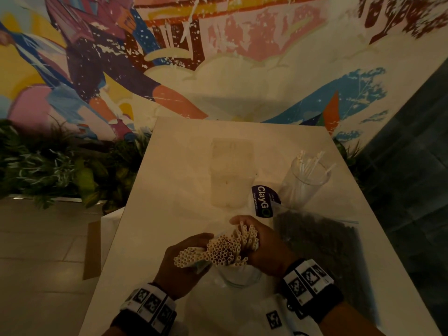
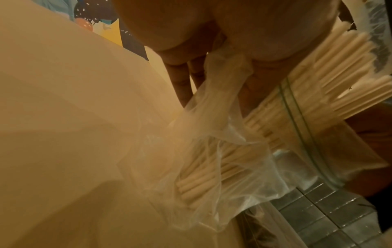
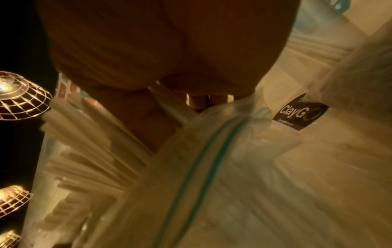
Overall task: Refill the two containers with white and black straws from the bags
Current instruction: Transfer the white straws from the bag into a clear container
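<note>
Over the near end of the table both hands hold a thick bundle of white straws [image 1: 225, 251], open ends toward me. My left hand [image 1: 180, 270] grips the left part of the bundle together with the clear zip bag [image 2: 212, 134] that wraps it. From the other side my right hand [image 1: 269, 248] curls round the white straws [image 3: 89, 139]. A clear glass container [image 1: 238, 277] stands directly beneath the bundle. A second glass [image 1: 305, 180] at the far right holds a few thin white straws. The bag of black straws [image 1: 317, 236] lies flat to the right of my hands.
A translucent box-like container [image 1: 232, 170] stands at the table's [image 1: 174, 166] middle, beside a dark ClayGo sign [image 1: 263, 201]. Green plants [image 1: 60, 166] line the left side below a painted wall. Dark tiles run along the right. Wire-cage lamps [image 3: 21, 95] hang overhead.
</note>
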`<state>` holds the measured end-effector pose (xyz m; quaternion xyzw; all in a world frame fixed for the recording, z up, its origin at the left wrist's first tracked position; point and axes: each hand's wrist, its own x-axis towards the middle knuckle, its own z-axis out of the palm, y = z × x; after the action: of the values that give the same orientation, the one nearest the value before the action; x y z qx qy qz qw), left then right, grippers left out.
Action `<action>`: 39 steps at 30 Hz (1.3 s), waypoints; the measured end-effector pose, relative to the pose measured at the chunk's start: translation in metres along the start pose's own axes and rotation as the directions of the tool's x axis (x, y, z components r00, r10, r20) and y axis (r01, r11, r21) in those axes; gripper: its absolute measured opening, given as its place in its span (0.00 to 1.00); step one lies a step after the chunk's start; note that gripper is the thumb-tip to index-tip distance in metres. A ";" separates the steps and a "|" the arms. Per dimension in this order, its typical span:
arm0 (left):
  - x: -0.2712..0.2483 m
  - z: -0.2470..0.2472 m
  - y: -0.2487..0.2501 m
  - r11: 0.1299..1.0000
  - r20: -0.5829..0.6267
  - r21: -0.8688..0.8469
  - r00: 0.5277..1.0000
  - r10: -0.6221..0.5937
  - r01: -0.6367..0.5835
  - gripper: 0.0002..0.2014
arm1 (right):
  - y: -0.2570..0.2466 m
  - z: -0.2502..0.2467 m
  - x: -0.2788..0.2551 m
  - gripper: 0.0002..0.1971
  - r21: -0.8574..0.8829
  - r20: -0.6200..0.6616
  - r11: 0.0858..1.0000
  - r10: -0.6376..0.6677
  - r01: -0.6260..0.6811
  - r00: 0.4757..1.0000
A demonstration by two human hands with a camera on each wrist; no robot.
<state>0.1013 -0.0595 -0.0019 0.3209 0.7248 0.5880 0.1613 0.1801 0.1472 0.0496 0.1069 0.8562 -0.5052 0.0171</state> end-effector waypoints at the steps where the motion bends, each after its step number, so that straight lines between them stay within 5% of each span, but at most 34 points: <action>1: 0.000 0.000 -0.001 1.000 -0.001 0.017 1.000 0.009 -0.009 0.19 | 0.000 0.000 -0.002 0.28 -0.024 -0.023 1.000 -0.015 0.014 1.000; 6: 0.002 0.000 -0.008 0.999 0.004 0.032 0.999 0.033 -0.033 0.16 | 0.003 0.004 -0.010 0.15 -0.085 -0.094 0.995 -0.058 0.050 0.994; 21: 0.000 0.001 -0.003 0.998 -0.027 -0.052 0.999 0.041 -0.042 0.20 | 0.009 0.007 -0.018 0.12 -0.202 -0.195 0.979 -0.048 0.008 0.980; 28: -0.004 -0.001 -0.005 0.998 -0.044 -0.048 0.999 0.028 -0.030 0.19 | 0.002 0.008 -0.019 0.16 -0.058 -0.217 0.998 -0.029 0.017 0.976; 31: -0.004 -0.001 -0.004 0.997 -0.039 -0.069 0.999 0.023 -0.025 0.20 | 0.007 0.009 -0.019 0.11 -0.133 -0.172 0.990 0.018 -0.041 0.985; 35: -0.004 -0.001 -0.008 0.997 -0.035 -0.064 0.999 0.035 -0.037 0.21 | 0.005 0.006 -0.020 0.16 -0.039 -0.270 0.999 0.016 -0.027 0.963; 39: -0.004 0.001 -0.016 0.990 -0.055 -0.137 0.998 0.002 -0.010 0.23 | 0.009 0.006 -0.024 0.08 -0.011 -0.216 0.998 0.052 -0.055 0.975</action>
<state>0.1005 -0.0629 -0.0179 0.2949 0.6857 0.6456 0.1614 0.2050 0.1425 0.0427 0.1840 0.8542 -0.4825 -0.0615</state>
